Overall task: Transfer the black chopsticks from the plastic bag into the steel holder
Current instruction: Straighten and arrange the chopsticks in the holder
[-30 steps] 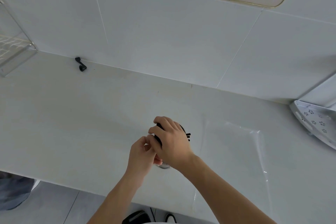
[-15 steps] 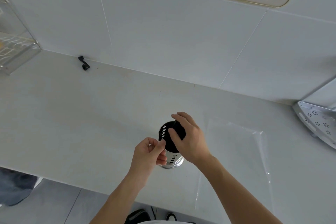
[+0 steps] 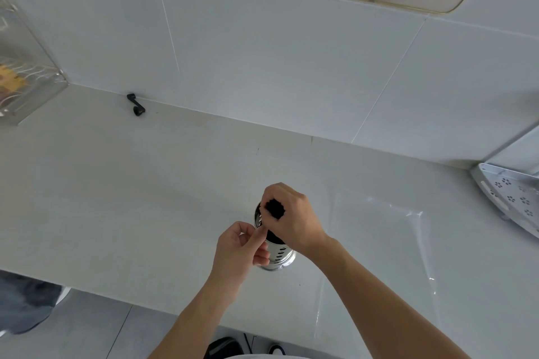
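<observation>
A perforated steel holder (image 3: 279,256) stands upright on the white counter near its front edge. A bundle of black chopsticks (image 3: 274,209) points end-on at me, upright over the holder's mouth, lower part inside it. My right hand (image 3: 294,218) is closed around the bundle from the right. My left hand (image 3: 240,245) touches the holder's left side near the rim, fingers curled against it. A clear plastic bag (image 3: 379,242) lies flat on the counter to the right of the holder.
A small black hook-like piece (image 3: 135,105) lies at the back by the tiled wall. A clear acrylic rack (image 3: 26,76) sits at far left, a white perforated corner shelf (image 3: 510,198) at far right. The counter's front edge (image 3: 145,304) runs below my arms.
My right hand has brought the chopstick bundle from lying across the holder's top to upright and down into it. My left hand has stayed at the holder's left side.
</observation>
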